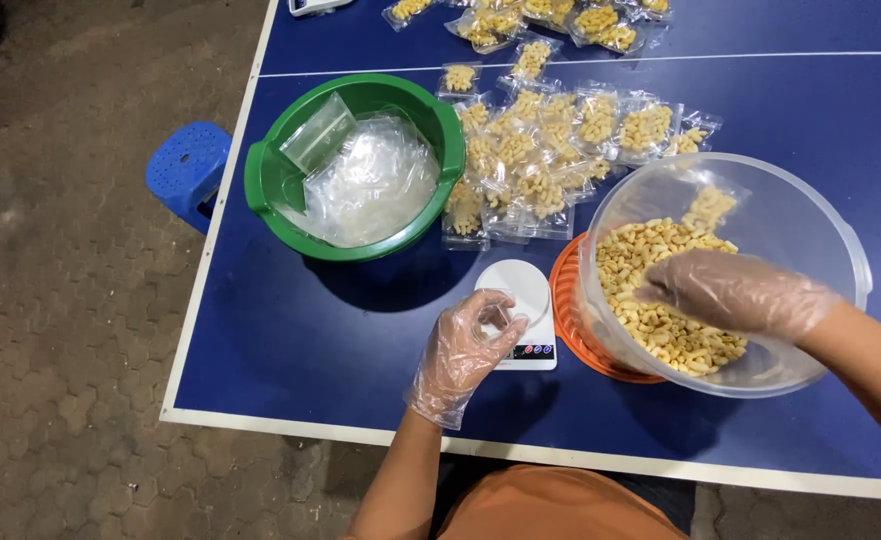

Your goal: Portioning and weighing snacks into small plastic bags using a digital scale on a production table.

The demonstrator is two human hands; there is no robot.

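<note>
My left hand (463,352), in a thin clear glove, holds a small clear plastic bag (500,312) open just over the white kitchen scale (526,290). My right hand (730,293), also gloved, reaches into the tilted clear plastic bowl (810,215) and rests on the pale yellow snack pieces (660,330) inside. The bowl leans on an orange lid or dish (565,300) underneath it.
A green tub (260,180) full of empty clear bags sits at the left of the blue table (310,340). Several filled snack bags (550,150) lie in a heap behind the scale, more at the far edge (530,20). A blue stool (188,165) stands beside the table.
</note>
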